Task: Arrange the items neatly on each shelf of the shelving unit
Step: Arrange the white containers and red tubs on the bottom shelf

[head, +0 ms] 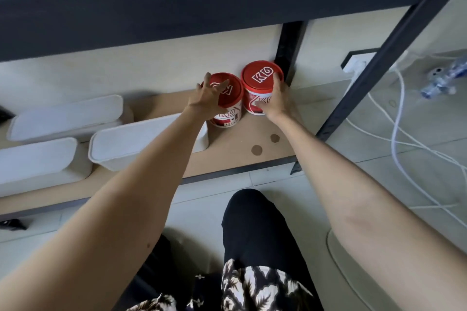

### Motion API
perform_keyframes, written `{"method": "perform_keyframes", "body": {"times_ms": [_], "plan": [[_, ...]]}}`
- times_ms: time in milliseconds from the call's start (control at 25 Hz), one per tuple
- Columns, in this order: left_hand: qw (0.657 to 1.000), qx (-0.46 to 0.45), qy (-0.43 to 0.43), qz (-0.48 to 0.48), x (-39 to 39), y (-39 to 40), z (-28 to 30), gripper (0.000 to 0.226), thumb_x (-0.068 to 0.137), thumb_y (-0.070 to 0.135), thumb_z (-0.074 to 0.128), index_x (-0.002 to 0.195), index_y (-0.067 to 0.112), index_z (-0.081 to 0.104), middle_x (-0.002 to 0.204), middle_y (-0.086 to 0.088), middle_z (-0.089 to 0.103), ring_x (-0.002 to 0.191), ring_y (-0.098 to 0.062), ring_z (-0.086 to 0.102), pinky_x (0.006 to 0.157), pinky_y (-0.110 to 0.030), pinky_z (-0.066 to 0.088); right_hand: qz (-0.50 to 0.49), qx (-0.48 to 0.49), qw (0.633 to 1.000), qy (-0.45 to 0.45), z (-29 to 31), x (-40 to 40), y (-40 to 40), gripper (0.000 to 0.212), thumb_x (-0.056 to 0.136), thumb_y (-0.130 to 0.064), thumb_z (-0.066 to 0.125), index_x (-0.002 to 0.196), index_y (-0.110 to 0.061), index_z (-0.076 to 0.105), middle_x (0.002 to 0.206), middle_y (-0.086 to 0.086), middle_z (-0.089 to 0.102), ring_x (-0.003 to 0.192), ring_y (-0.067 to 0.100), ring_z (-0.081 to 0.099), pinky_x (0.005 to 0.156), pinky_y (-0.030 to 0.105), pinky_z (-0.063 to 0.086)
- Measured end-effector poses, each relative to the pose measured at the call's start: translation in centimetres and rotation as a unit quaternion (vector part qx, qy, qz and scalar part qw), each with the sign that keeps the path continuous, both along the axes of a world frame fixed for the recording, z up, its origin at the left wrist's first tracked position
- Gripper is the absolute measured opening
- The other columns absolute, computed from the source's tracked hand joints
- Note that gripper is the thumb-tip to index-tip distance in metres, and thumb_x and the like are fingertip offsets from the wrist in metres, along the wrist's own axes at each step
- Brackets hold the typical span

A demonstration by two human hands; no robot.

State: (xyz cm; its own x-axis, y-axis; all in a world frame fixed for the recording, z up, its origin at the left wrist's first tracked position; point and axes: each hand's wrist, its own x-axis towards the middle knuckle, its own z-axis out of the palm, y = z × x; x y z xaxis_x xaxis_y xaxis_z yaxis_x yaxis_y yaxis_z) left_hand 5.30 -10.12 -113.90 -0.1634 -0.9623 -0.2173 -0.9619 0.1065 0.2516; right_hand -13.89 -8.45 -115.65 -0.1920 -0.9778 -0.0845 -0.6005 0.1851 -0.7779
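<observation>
Red-lidded tubs (261, 78) within both hands' fingers (276, 83)

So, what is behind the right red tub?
Behind the right red tub a dark shelf post stands against the pale wall. The tub hides the post's foot.
</observation>
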Motion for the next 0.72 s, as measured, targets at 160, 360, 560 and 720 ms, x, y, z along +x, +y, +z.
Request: {"method": "perform_keyframes", "body": {"times_ms": [160,360,560,720], "plan": [[0.999,-0.025,-0.027,-0.037,0.3,-0.8,-0.6,0.086,0.077,0.035,0.072,0.147,0.039,0.023,0.156,-0.012,0.012,0.134,-0.042,0.025,0.107,-0.051,0.035,0.018,-0.026,0.999,0.027,-0.1,-0.7,-0.3,0.089,0.083,-0.005,0.069,0.152,-0.022,0.016,0.154,0.014,0.020,0.142,0.026,0.025,0.113,0.034,0.024],[0.996,-0.073,-0.010,-0.047,0.5,-0.7,-0.8,0.081,0.079,0.036,0.071,0.146,0.037,0.028,0.155,-0.012,0.016,0.131,-0.042,0.028,0.105,-0.051,0.037,-0.025,-0.084,0.994,0.070,-1.3,0.0,-0.7,0.082,0.086,-0.002,0.064,0.152,-0.022,0.020,0.151,0.015,0.028,0.135,0.028,0.037,0.108,0.031,0.033],[0.994,-0.086,-0.034,-0.054,0.7,-1.9,-0.7,0.078,0.082,0.035,0.069,0.148,0.035,0.025,0.156,-0.013,0.014,0.135,-0.046,0.022,0.103,-0.056,0.038,-0.049,-0.083,0.993,0.070,-1.7,0.8,-1.7,0.082,0.086,-0.002,0.063,0.152,-0.025,0.020,0.148,0.017,0.031,0.125,0.031,0.049,0.104,0.034,0.038],[0.995,-0.085,-0.041,-0.035,0.3,-3.4,-0.4,0.076,0.085,0.032,0.066,0.148,0.034,0.023,0.157,-0.014,0.011,0.137,-0.046,0.016,0.103,-0.058,0.038,-0.030,-0.083,0.992,0.089,-1.8,-0.1,-2.3,0.082,0.086,-0.005,0.065,0.152,-0.024,0.020,0.146,0.018,0.034,0.126,0.030,0.048,0.104,0.032,0.037]]}}
